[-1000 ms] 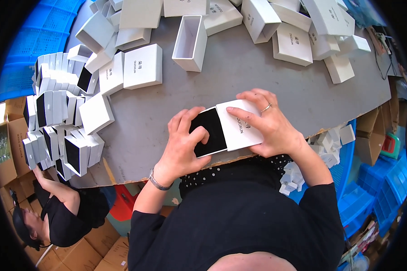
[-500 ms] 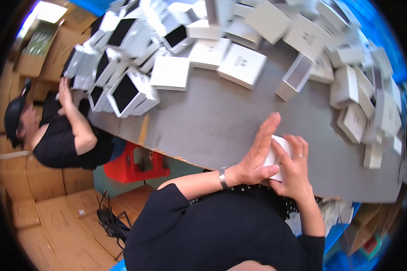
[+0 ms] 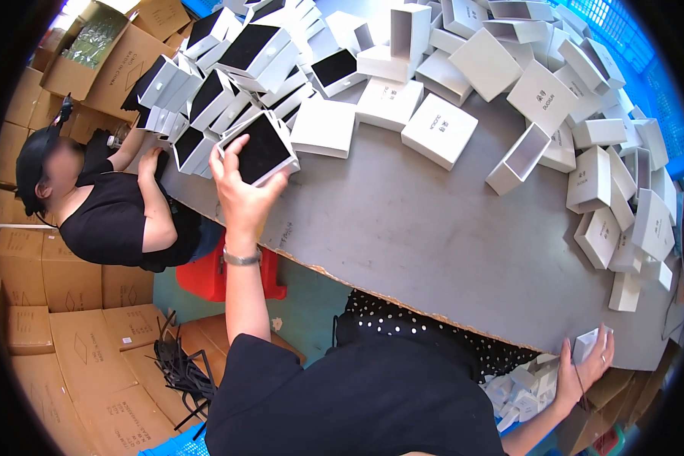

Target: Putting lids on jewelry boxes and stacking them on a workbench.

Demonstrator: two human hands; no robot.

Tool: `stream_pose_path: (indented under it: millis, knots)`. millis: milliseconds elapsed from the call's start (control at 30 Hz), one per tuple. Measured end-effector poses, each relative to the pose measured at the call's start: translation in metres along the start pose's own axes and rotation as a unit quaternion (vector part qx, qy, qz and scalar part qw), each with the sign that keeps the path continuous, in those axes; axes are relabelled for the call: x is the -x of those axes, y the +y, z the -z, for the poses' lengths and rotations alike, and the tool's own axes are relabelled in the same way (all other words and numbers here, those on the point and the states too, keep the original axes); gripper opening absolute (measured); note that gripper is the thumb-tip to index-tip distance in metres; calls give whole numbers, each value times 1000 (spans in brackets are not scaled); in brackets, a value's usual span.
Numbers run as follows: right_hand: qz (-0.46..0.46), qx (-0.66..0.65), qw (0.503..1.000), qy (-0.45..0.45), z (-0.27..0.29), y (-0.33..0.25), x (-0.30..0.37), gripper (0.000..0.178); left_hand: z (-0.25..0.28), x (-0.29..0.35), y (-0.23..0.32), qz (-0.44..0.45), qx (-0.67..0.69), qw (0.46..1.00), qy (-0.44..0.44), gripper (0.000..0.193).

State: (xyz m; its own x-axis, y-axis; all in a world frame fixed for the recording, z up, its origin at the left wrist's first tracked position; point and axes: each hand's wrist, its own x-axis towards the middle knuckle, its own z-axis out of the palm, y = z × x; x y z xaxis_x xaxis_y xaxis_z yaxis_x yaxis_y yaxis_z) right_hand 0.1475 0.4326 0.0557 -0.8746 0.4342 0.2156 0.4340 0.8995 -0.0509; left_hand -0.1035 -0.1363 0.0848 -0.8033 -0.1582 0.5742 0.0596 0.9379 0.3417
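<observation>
My left hand (image 3: 243, 201) reaches to the stacks at the left of the table. Its thumb and fingers grip the near edges of a white box tray with a black insert (image 3: 260, 152), which sits on top of its stack. Far to the right, at the table's front edge, my right hand (image 3: 585, 368) has its fingers round a small white box (image 3: 585, 346), partly hidden by the fingers. Next to the tray lies a closed white box (image 3: 324, 128). More white trays with black inserts (image 3: 254, 49) are stacked behind it.
White box lids (image 3: 590, 178) lie heaped along the right and far sides of the grey table (image 3: 403, 228). At the left a person in black (image 3: 121, 205) works at the stacks, near a red stool (image 3: 205, 277). Brown cartons (image 3: 91, 342) and black straps (image 3: 182, 372) are at the lower left.
My hands were together around a white box at the table's front middle. They have parted: the left went to a tray at the left, the right to the front right edge. The view shifted.
</observation>
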Motion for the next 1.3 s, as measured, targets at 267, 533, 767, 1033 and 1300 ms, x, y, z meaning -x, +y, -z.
stream_pose_path:
  millis: [267,533,767,1033,1300]
  knots:
    - [274,-244,926,-90,-22,-171,-49,64,-2,87,107,-145,48,982,-113,57]
    - [462,-272,838,-105,-46,-280,-80,74,5,96,97,-35,190,966,-172,61]
    - [544,-286,761,-207,-32,-254,-102,58,-5,72,20,-54,-36,980,-190,63]
    - [416,-337,844,46,-15,-223,-145,48,-17,78,71,-297,140,930,-166,39]
    - [413,-387,817,-110,-28,-125,-136,19,-28,96,106,-177,40,965,-188,75]
